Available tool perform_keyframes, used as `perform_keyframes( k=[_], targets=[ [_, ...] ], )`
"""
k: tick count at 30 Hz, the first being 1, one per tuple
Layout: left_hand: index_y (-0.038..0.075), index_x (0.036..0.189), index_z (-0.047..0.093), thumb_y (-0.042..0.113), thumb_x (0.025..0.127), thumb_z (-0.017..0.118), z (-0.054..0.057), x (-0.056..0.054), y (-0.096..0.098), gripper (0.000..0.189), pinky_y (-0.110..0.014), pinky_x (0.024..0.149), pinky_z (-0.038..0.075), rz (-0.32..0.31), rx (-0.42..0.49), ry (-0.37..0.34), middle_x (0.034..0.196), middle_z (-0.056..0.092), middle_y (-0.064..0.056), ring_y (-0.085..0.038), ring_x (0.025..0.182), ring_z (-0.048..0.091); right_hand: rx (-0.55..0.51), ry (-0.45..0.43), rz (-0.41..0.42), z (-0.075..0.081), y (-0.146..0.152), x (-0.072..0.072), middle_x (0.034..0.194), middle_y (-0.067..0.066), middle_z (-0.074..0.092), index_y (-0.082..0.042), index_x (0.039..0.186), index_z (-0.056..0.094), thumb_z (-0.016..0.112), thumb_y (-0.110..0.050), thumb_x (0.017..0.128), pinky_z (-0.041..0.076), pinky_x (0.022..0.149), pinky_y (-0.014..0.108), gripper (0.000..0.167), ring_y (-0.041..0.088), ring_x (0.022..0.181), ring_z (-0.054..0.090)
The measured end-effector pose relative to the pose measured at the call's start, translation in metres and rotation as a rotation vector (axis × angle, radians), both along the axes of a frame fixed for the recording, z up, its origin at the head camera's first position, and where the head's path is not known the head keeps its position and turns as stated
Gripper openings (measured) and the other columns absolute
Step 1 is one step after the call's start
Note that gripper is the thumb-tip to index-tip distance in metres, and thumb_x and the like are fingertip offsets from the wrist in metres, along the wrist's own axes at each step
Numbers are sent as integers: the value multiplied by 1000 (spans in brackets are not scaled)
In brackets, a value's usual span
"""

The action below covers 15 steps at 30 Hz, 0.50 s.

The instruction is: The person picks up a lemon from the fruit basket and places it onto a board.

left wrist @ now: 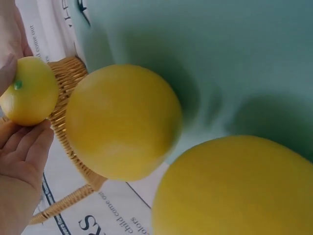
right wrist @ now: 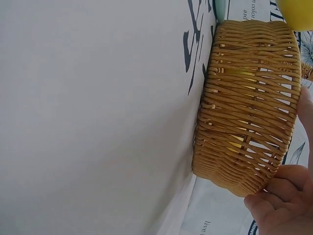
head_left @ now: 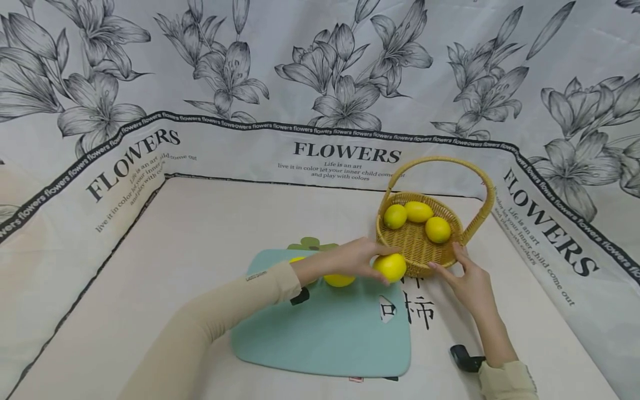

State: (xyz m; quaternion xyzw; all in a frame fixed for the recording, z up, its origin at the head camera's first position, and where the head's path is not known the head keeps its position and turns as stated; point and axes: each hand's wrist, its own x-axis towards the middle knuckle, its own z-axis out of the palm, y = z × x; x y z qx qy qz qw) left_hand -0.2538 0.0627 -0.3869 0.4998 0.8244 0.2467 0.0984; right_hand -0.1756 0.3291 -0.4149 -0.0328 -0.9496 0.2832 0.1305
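In the head view my left hand (head_left: 357, 258) holds a yellow lemon (head_left: 390, 268) between thumb and fingers, just outside the near side of a wicker basket (head_left: 417, 271). The left wrist view shows this lemon (left wrist: 30, 92) with a small green tip. My right hand (head_left: 470, 284) grips the basket's near right side, thumb at the rim and fingers around the wall, as the right wrist view shows on the woven side (right wrist: 249, 110). Three lemons lie inside the basket, one of them on the right (head_left: 438, 230). Under my left forearm, more lemons (head_left: 340, 280) sit partly hidden on a teal board.
The teal cutting board (head_left: 320, 339) lies left of the basket, its green leaf-shaped top (head_left: 311, 243) pointing away. The basket's tall handle (head_left: 440, 159) arches upward. Flower-printed cloth (head_left: 345, 150) walls the back and sides. Black wrist straps show on both arms.
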Motion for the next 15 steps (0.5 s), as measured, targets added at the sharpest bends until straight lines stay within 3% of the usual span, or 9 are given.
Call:
perform_keyframes(
  k=[4,15],
  targets=[
    [9,144,45,39,80,78,-5,1,-4,78,-14,96,40,14,-21,-1,138,55,-4,-7,111,54,2,0,1,0,0,0,151,26,21,6,148,25,66,-47,89,28,105,61,90,46,137,23],
    [9,145,44,41,81,77,-19,2,-7,79,-17,100,39,9,-61,26,137,55,-4,-11,123,52,-6,-10,-4,0,0,0,152,25,19,5,148,23,66,-47,89,27,105,61,90,45,139,20]
  ],
)
